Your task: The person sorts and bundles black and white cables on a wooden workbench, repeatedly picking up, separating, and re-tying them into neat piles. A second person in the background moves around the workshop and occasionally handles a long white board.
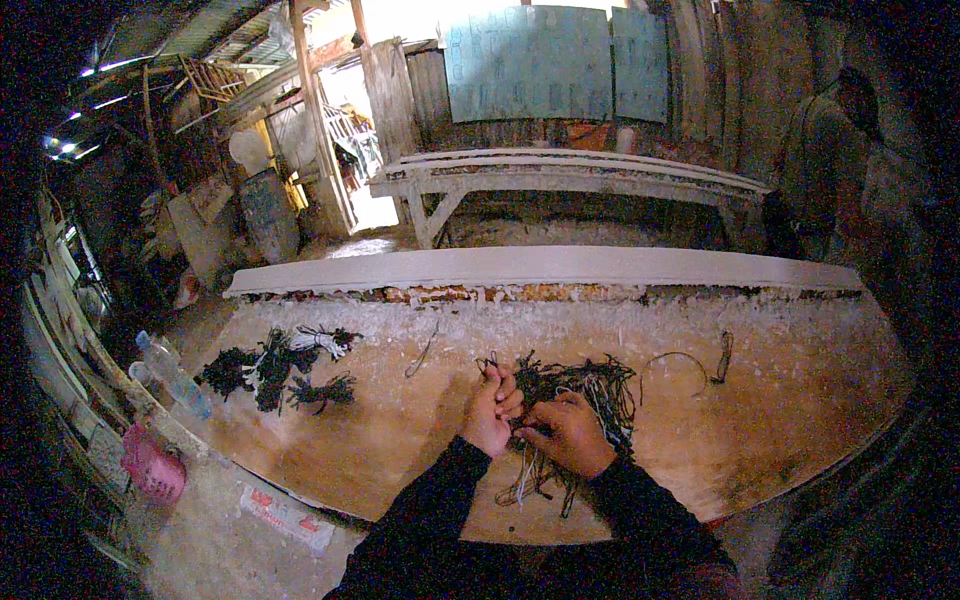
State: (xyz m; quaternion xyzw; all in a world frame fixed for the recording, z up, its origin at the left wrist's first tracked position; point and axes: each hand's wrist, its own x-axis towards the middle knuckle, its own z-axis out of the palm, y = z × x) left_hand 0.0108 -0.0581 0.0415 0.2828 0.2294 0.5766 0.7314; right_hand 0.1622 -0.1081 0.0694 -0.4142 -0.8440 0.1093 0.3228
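My left hand is closed, with a small dark cord loop sticking out above its fingers. Close against it, my right hand pinches at what looks like the same dark cord, low by the left palm. A loose heap of black and whitish cords lies behind and under my right hand, some strands trailing toward the table's near edge. Tied bundles of black cord sit on the left of the table, along with a whitish bundle. A thin single strand lies beyond my left hand.
A curved wooden tabletop carries a long pale plank along its far side. At right lie more loose cords. On the left are a plastic bottle and a pink basket. Beyond stand a bench and a person.
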